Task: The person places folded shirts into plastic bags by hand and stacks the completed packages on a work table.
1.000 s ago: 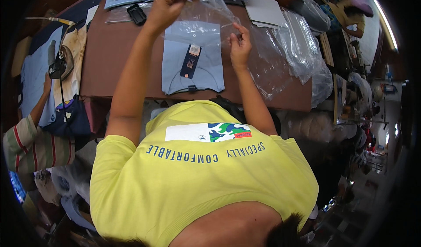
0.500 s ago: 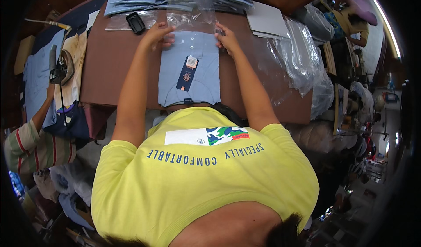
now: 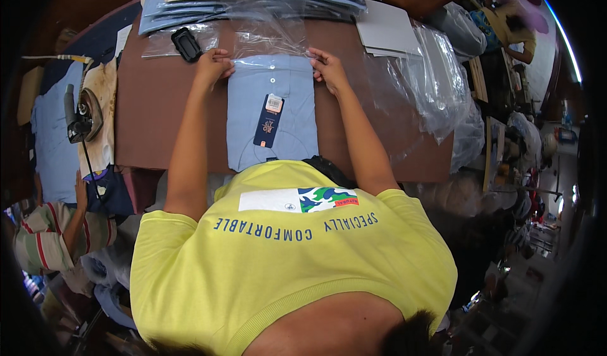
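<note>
A folded light-blue shirt [image 3: 246, 116] with a row of buttons and a dark hang tag [image 3: 269, 121] lies flat before me. At its far end is a clear plastic bag [image 3: 269, 35], its edge lying across the shirt's end. My left hand [image 3: 214, 68] is at the shirt's far left corner, fingers curled at the bag's edge. At the opposite corner, my right hand [image 3: 329, 71] pinches the other side of the bag. The film is so clear that how far it covers the shirt is hard to tell.
A stack of bagged blue shirts [image 3: 215, 5] stands at the table's far side. Near it lie a black plastic tray [image 3: 186, 44], white card sheets [image 3: 389, 28] and loose clear bags [image 3: 436, 84]. At left are an iron [image 3: 81, 125] and another person's striped sleeve [image 3: 54, 233].
The bag has come down lower and flatter at the shirt's far end, both hands moving slightly toward me. The other person's hand has left the iron. The whole view has shifted a little.
</note>
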{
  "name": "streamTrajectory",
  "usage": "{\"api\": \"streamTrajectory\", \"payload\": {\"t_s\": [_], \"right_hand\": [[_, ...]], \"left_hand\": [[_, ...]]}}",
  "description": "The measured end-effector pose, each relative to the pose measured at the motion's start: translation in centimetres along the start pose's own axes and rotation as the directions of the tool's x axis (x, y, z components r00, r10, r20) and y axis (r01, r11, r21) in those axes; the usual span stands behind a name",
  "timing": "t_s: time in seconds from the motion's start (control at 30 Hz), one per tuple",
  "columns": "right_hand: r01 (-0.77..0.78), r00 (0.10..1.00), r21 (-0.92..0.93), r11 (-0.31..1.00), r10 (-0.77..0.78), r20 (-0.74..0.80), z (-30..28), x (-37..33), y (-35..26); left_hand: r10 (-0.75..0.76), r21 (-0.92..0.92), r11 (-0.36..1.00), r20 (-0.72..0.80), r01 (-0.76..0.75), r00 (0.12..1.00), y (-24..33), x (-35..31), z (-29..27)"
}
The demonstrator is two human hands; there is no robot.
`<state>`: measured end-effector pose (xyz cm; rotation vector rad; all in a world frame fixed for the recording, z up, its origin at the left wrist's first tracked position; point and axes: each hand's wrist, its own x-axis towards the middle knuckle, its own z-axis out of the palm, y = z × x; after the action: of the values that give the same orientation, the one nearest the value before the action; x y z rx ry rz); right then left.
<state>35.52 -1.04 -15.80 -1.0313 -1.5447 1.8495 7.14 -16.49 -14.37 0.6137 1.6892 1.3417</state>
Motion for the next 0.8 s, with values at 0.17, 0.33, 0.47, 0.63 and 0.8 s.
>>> {"api": "streamTrajectory", "payload": {"t_s": [0.17, 0.33, 0.47, 0.63, 0.8], "right_hand": [[-0.084, 0.996, 0.103, 0.991, 0.08, 0.045, -0.1, -2.2, -0.2], [-0.074, 0.997, 0.072, 0.995, 0.073, 0.025, 0.8, -5.0, -0.5], [-0.038, 0.999, -0.082, 0.996, 0.037, -0.02, 1.3, -5.4, -0.4], [0.031, 0.999, -0.221, 0.975, -0.028, 0.018, 1.5, -5.0, -0.4], [0.154, 0.987, -0.249, 0.956, -0.138, 0.082, 1.2, -4.6, 0.6]], "left_hand": [[-0.092, -0.053, 0.994, 0.019, 0.093, 0.996, -0.7, -2.0, -0.3], [-0.094, 0.016, 0.995, 0.062, 0.094, 0.994, -1.0, -2.6, -1.0], [0.129, 0.292, 0.952, -0.105, -0.094, 0.986, -0.9, -1.3, 0.1], [0.136, 0.426, 0.9, -0.078, -0.09, 0.988, -1.8, 0.5, 0.7], [-0.215, -0.262, 0.937, 0.085, 0.23, 0.973, -2.7, 1.1, -0.7]]}}
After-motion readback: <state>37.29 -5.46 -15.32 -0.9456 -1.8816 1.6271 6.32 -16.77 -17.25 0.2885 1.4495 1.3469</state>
